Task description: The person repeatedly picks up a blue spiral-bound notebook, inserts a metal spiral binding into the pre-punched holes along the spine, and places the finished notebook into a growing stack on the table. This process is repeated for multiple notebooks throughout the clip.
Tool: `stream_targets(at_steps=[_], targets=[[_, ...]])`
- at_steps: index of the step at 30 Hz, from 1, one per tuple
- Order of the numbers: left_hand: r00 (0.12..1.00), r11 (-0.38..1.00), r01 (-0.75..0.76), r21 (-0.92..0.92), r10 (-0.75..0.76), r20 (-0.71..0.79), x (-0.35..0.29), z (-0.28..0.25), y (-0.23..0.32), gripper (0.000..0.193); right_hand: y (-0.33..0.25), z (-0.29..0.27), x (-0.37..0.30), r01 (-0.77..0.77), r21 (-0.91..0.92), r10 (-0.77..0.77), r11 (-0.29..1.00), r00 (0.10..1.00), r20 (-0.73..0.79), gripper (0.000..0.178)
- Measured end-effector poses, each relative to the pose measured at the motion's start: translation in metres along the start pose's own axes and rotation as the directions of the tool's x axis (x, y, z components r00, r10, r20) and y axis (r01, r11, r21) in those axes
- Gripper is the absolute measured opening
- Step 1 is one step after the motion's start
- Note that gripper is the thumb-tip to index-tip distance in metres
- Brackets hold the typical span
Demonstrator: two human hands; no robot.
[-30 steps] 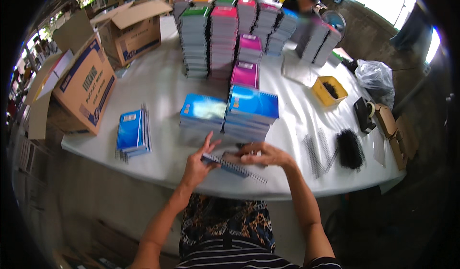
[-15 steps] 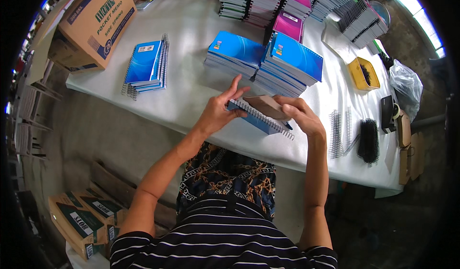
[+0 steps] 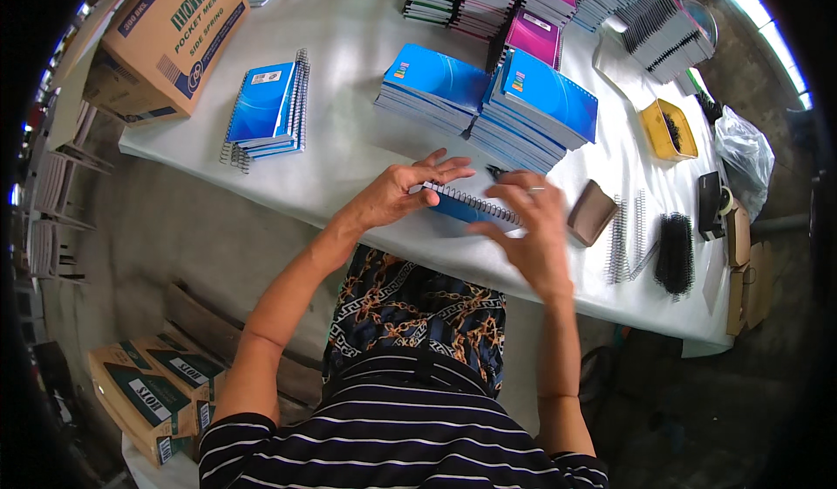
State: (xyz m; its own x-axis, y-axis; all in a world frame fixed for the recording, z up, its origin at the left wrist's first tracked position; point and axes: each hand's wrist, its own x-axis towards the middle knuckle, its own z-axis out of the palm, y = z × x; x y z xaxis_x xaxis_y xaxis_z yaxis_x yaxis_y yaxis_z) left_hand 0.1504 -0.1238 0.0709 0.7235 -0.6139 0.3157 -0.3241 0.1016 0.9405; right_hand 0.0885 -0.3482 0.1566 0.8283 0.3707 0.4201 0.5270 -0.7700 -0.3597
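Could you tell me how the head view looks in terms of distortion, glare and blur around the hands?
In the head view, fisheye bending curves the white table edge and leaves black corners; daylight glares at the upper right rim, whitening the table near the clear plastic bag; the right hand is slightly motion-blurred, while the left hand and the spiral notebook look sharper.
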Motion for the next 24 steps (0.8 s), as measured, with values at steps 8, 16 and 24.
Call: stream_targets(at_steps=[8, 16, 24], targets=[[1.0, 0.992, 0.03, 0.122, -0.031, 0.005, -0.001, -0.001, 0.005, 0.075, -0.016, 0.023, 0.009, 0.093, -0.094, -0.091, 0.991, 0.996, 0.023, 0.013], [0.928, 0.911, 0.083, 0.405, 0.077, -0.364, -0.026, -0.004, 0.044, 0.063, 0.065, 0.025, -0.018, -0.315, -0.221, 0.284, 0.923, 0.945, -0.161, 0.015], [0.962, 0.41, 0.177, 0.895, 0.121, -0.246, -0.047, 0.053, 0.014, 0.07, 0.062, 0.056, -0.047, -0.307, -0.364, 0.271, 0.88, 0.951, -0.146, 0.048]])
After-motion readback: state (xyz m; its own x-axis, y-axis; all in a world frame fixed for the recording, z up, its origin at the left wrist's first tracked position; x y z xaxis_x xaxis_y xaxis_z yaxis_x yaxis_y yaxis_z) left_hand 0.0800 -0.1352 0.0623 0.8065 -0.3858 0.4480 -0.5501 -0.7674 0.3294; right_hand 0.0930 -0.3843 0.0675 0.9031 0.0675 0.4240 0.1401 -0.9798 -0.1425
